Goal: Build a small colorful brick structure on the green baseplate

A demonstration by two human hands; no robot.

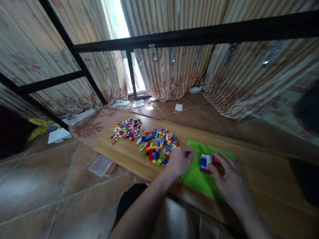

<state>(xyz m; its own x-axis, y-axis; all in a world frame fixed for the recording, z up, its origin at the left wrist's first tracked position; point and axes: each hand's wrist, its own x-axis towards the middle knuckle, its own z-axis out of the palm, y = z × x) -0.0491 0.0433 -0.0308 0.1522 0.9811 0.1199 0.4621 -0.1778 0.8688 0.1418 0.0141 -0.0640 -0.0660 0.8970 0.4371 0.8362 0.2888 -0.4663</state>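
Note:
A green studded baseplate (199,181) lies on the wooden bench. On it stands a small toy brick build (205,162) with blue, white, red and yellow parts. My right hand (230,176) has its thumb and fingers closed around the right side of this build and hides part of it. Over the left edge of the baseplate, my left hand (180,160) is closed in a pinch, apart from the build. Whatever is between its fingertips is too small or hidden to name. Loose larger toy bricks (157,146) are spread just left of my left hand.
A pile of tiny multicoloured bricks (127,128) is farther left on the wooden bench (261,186). A clear plastic tray (101,165) is on the tiled floor beside it. A black metal frame (174,39) crosses in front of striped curtains (171,76).

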